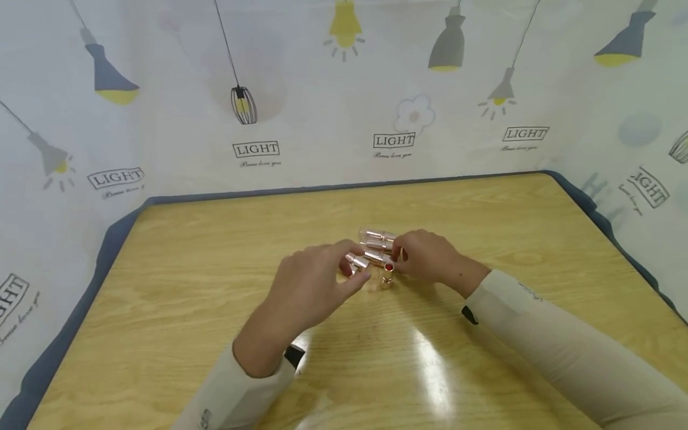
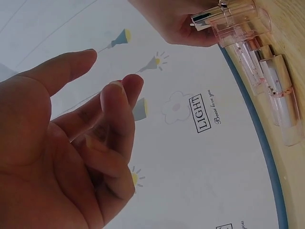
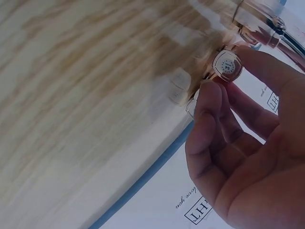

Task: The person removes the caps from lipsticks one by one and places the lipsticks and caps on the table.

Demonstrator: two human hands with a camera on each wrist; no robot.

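Several lipsticks with clear caps and rose-gold tubes lie grouped on the table, among them a lipstick (image 1: 377, 235) at the back of the group. My right hand (image 1: 427, 257) pinches one lipstick (image 3: 228, 66) between thumb and fingers; its base with a round label faces the right wrist camera. Left of the group is my left hand (image 1: 314, 283), its thumb and fingers apart and loosely bent. The left wrist view shows nothing between those fingers (image 2: 125, 102). A lipstick with a red top (image 1: 389, 273) stands at the group's near side, between the hands.
The wooden table (image 1: 226, 257) reaches back to a pale cloth (image 1: 322, 161) printed with lamps and the word LIGHT. A dark blue border (image 1: 269, 190) runs along the cloth's foot. The cloth also rises at both sides.
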